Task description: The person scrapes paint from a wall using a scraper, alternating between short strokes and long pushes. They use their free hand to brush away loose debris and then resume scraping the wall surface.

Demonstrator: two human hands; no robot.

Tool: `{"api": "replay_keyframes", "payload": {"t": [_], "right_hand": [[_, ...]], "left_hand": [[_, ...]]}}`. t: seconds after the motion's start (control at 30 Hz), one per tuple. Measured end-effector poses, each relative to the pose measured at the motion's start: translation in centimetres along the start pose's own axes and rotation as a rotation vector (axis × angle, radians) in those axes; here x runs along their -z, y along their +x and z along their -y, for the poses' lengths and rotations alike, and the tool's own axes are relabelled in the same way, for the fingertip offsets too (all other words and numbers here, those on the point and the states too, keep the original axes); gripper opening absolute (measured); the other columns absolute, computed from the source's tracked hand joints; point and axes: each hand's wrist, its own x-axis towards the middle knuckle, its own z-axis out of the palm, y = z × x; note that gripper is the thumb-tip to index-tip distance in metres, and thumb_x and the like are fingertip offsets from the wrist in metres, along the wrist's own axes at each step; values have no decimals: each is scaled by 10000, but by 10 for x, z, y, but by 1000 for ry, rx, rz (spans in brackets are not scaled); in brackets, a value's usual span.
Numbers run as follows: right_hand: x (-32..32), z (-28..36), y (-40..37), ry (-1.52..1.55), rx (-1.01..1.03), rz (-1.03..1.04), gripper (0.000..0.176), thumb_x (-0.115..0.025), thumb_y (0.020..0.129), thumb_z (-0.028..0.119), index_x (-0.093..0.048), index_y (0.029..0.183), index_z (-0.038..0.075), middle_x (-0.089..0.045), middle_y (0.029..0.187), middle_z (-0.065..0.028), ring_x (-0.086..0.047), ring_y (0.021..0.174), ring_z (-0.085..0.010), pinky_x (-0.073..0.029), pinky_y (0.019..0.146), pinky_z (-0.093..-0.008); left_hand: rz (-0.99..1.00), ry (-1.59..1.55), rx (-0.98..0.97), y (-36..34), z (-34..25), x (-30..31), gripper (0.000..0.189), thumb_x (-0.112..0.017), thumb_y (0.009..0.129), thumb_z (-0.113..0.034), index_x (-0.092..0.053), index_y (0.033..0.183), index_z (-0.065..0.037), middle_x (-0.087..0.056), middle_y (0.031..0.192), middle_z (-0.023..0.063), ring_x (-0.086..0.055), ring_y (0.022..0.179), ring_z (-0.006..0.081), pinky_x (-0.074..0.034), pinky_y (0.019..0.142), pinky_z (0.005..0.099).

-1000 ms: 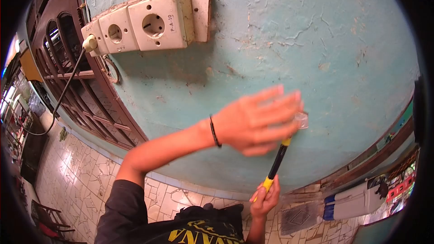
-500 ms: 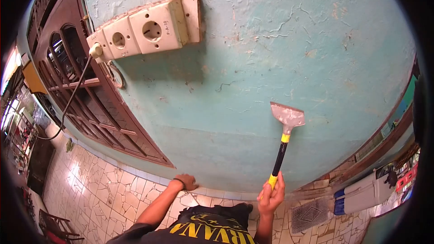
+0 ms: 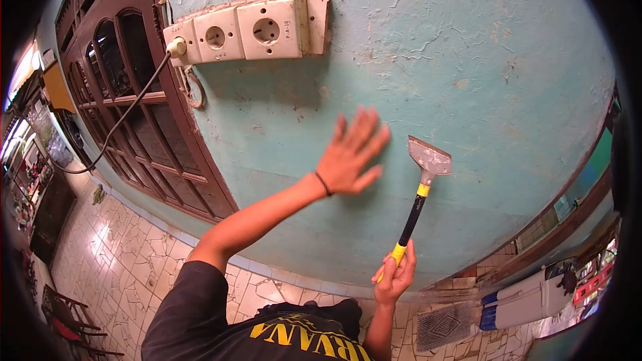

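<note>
My right hand (image 3: 396, 274) grips the yellow end of a long-handled scraper (image 3: 414, 217), held upright with its wide metal blade uppermost. The blade overlaps the pale turquoise wall (image 3: 301, 154), whose paint is cracked and flaking in places. My left hand (image 3: 351, 157) is raised in front of the wall to the left of the blade, fingers spread and slightly blurred. A dark bracelet (image 3: 324, 184) circles the left wrist. Above the left hand, a row of cream wall sockets (image 3: 271, 29) is mounted on a board.
A plug with a black cable (image 3: 130, 108) hangs from the leftmost socket. To the left is a brown wooden door (image 3: 150, 127) with glass panes. Broken-tile flooring (image 3: 140, 254) runs below. At lower right lie a patterned mat (image 3: 445, 326) and a grey container (image 3: 525, 297).
My left hand has risen from low by the wall's base to the middle of the wall, its fingers now spread. The view has shifted somewhat; the right hand still holds the scraper.
</note>
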Motion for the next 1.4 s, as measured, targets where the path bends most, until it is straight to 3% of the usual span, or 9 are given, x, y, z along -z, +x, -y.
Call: {"api": "replay_keyframes", "payload": {"t": [0.13, 0.2, 0.3, 0.37, 0.63, 0.67, 1.07, 1.23, 1.4], "right_hand": [[18, 5, -10, -9, -46, -23, 576, -510, 1052, 43, -324, 1595, 0, -592, 954, -118, -464, 460, -53, -403, 416, -204], [30, 6, -7, -24, -91, -41, 579, -542, 1040, 40, -347, 1582, -10, -605, 908, -83, -474, 487, -48, -406, 424, -210], [56, 18, 6, -69, -152, -13, 590, -587, 1027, 43, -380, 1579, 21, -601, 851, -33, -480, 503, -46, -410, 430, -222], [68, 25, 11, -72, -192, 9, 595, -599, 1021, 38, -393, 1579, 37, -599, 851, -27, -481, 502, -47, -415, 433, -222], [145, 21, -7, -141, -190, 91, 604, -659, 986, 8, -430, 1545, -9, -681, 981, -64, -581, 691, -55, -486, 612, -232], [157, 18, -9, -189, -67, 141, 615, -620, 1012, 6, -368, 1572, 12, -617, 868, -39, -512, 528, -51, -423, 441, -226], [230, 51, -45, -291, -162, 202, 490, -673, 991, 57, -512, 1441, -51, -730, 1050, -136, -651, 802, -121, -544, 724, -300], [240, 57, -52, -60, -215, 163, 558, -592, 1029, 23, -350, 1532, -14, -643, 904, -90, -551, 544, -73, -448, 485, -233], [270, 51, -32, 252, -438, 74, 519, -519, 1068, 118, -263, 1518, 80, -638, 925, -159, -636, 635, -159, -533, 540, -296]], "left_hand": [[1021, -640, -252, -135, -63, -66, 529, -657, 969, -466, -642, 1392, -148, -525, 1515, 256, -416, 1483, 442, -190, 1286, 612], [584, -648, -455, -170, -86, -81, 386, -698, 977, -356, -694, 1295, -138, -722, 1166, 231, -699, 1149, 388, -486, 1111, 541], [692, -555, -116, -112, -99, -38, 272, -729, 964, -250, -727, 1213, -140, -704, 753, 137, -719, 684, 321, -587, 700, 462], [266, -600, -52, -70, -102, -10, 289, -744, 928, -362, -732, 1104, -133, -534, 495, 76, -564, 437, 319, -399, 442, 455], [149, -523, -336, 40, -197, 16, 637, -695, 844, -516, -670, 1354, -136, -610, 1102, 106, -616, 1191, 283, -457, 919, 452], [179, -521, -356, 44, -214, 6, 578, -700, 871, -485, -678, 1315, -116, -617, 1134, 119, -584, 1260, 313, -452, 1031, 474], [253, -512, -314, 29, -297, -59, 267, -750, 882, -327, -714, 933, -67, -587, 798, 53, -583, 858, 265, -479, 992, 439], [-156, -486, 19, 13, -337, -72, 254, -791, 768, -217, -738, 974, -79, -641, 952, 88, -608, 955, 310, -482, 949, 463], [-282, -635, 316, -6, -361, -113, 281, -732, 757, -88, -682, 1024, -20, -662, 934, 118, -593, 915, 332, -499, 826, 449]]}}
